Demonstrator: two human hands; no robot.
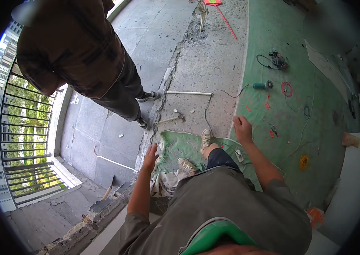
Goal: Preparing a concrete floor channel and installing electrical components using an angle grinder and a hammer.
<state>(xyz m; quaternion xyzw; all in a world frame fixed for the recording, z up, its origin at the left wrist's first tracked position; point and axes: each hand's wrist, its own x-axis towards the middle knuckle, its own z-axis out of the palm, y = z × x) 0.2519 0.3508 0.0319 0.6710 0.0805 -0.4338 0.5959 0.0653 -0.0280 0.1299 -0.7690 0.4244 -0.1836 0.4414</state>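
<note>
My left hand [150, 158] hangs over the ragged edge of a green floor sheet [179, 142], fingers apart and holding nothing visible. My right hand [242, 129] is raised near the border of the green floor covering [286, 106], fingers curled; their inside is hidden. Between and ahead of my hands, a hammer-like tool [167, 120] lies on bare concrete near a white pipe [188, 92]. A teal power tool [260, 86] with a cord lies beyond my right hand, and pliers [274, 131] rest to its right.
A co-worker [73, 55] stands left near a railing [24, 140]. Another corded tool [278, 61], a red coil [287, 88] and a yellow roll [303, 162] lie right. A red-handled dustpan [224, 19] is ahead; a broken ledge [90, 225] and scraper [107, 191] are lower left.
</note>
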